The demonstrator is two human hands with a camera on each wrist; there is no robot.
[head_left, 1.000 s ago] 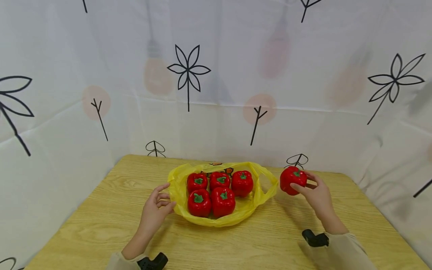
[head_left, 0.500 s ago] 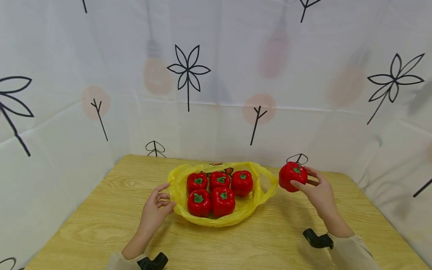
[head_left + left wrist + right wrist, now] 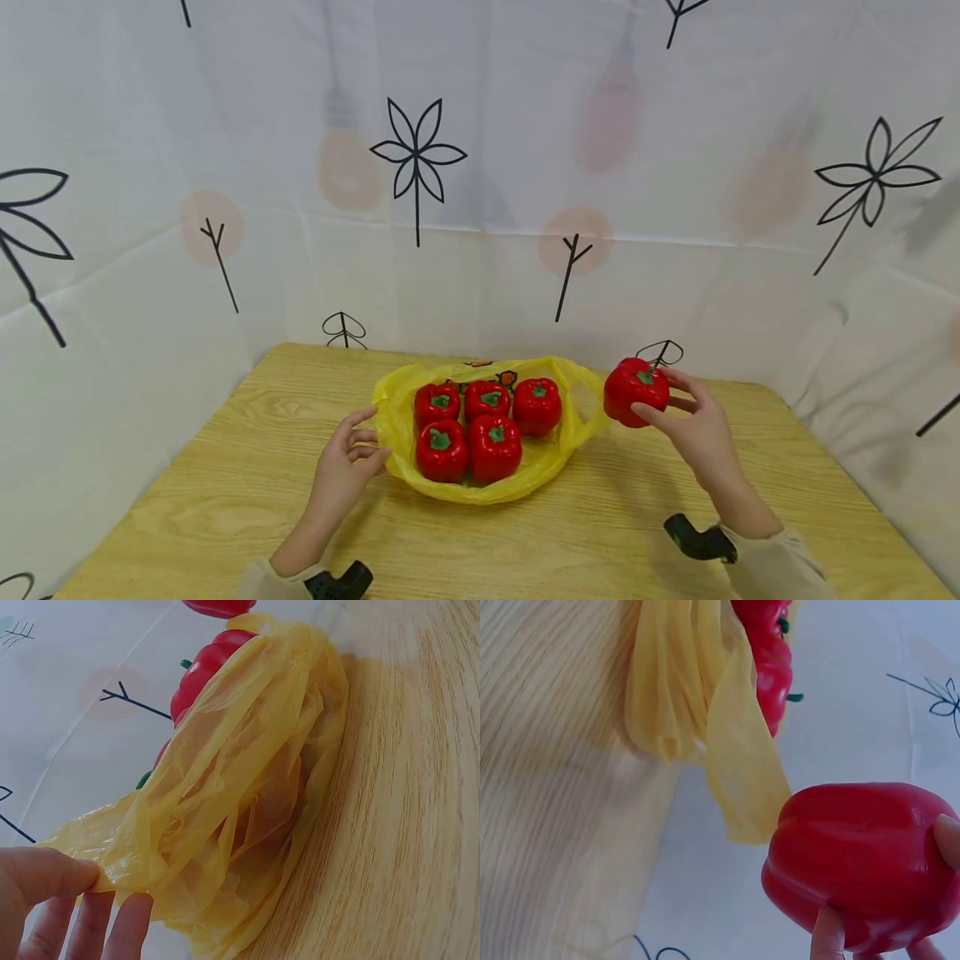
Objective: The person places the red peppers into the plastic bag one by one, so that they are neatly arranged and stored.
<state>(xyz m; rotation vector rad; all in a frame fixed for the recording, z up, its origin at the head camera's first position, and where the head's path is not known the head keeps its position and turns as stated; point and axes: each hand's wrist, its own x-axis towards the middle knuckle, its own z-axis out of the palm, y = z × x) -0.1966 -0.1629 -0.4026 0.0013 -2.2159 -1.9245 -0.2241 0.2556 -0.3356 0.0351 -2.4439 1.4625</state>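
Observation:
A yellow plastic bag (image 3: pixel 543 467) lies open on the table with several red bell peppers (image 3: pixel 495 450) inside, their green stems facing up. My left hand (image 3: pixel 345 467) pinches the bag's left edge between thumb and fingers; the left wrist view shows the thumb (image 3: pixel 64 876) pressing the thin film. Above the table, just right of the bag, my right hand (image 3: pixel 697 429) grips one more red bell pepper (image 3: pixel 628 392). In the right wrist view that bell pepper (image 3: pixel 862 859) looms close, overlapping the tip of the bag's handle (image 3: pixel 746 802).
The wooden table (image 3: pixel 247 450) carries the bag near its back edge. Behind stands a white curtain (image 3: pixel 480 283) with plant drawings. A black wrist device (image 3: pixel 701 537) sits at my right sleeve, another black device (image 3: pixel 341 581) at the left.
My right hand has carried its bell pepper slightly up and left, closer to the bag's right handle. The left hand stays where it was on the bag's edge.

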